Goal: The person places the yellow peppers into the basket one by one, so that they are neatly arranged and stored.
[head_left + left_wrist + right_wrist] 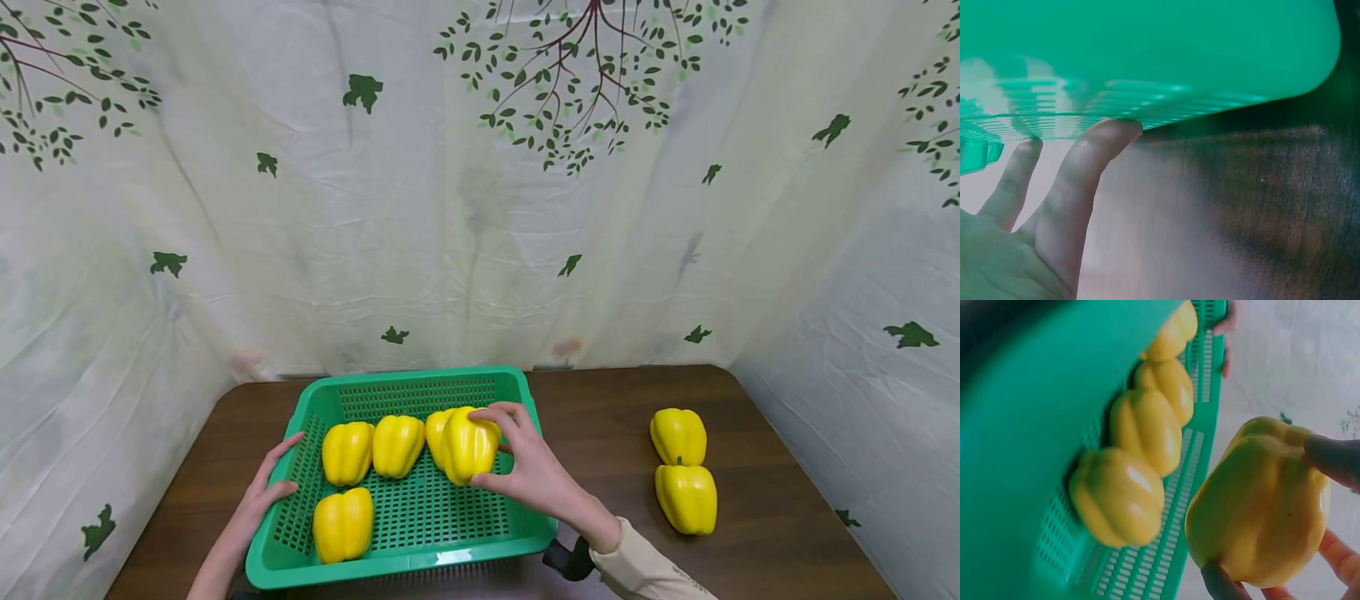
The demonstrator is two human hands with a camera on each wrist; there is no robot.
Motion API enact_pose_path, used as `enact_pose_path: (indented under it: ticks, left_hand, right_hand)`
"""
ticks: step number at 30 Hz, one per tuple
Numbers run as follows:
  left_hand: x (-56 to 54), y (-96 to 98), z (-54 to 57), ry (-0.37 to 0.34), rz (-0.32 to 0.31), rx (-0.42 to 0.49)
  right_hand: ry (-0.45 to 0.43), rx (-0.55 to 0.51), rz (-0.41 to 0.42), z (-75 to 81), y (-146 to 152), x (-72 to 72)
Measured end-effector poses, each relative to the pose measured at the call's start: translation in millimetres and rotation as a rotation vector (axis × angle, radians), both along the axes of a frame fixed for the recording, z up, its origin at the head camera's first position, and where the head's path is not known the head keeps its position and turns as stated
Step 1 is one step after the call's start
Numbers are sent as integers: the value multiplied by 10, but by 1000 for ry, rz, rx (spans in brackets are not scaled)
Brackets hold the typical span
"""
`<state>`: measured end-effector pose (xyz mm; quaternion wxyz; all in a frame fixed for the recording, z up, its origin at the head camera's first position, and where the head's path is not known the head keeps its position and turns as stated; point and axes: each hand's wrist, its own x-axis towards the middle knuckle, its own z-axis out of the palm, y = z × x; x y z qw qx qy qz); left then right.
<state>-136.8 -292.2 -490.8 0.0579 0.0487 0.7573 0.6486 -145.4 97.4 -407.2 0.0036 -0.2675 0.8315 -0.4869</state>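
R hand (pixel 535 472) pinches pepper (pixel 468 450) over basket (pixel 420 521); L hand (pixel 257 498), fingers extended, touches basket's L side. Lower pepper gently w/o bumping adj. pepper (pixel 434 435); release once seated.

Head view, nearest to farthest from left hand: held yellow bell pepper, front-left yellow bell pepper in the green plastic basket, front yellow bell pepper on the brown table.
1. Front-left yellow bell pepper: in the green plastic basket, right of the left hand.
2. Held yellow bell pepper: in right hand, over basket.
3. Front yellow bell pepper, brown table: far right.
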Motion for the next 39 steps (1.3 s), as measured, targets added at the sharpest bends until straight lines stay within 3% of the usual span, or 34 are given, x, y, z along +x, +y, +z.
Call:
enact_pose_path:
  ticks: [21, 39]
  left_hand:
    - [-8, 10, -1, 40, 6, -34]
    - [-2, -9, -71, 143, -26, 39]
  right_hand:
    - [-10, 58, 68, -85, -442, 152]
    - [-50, 125, 86, -242, -685, 231]
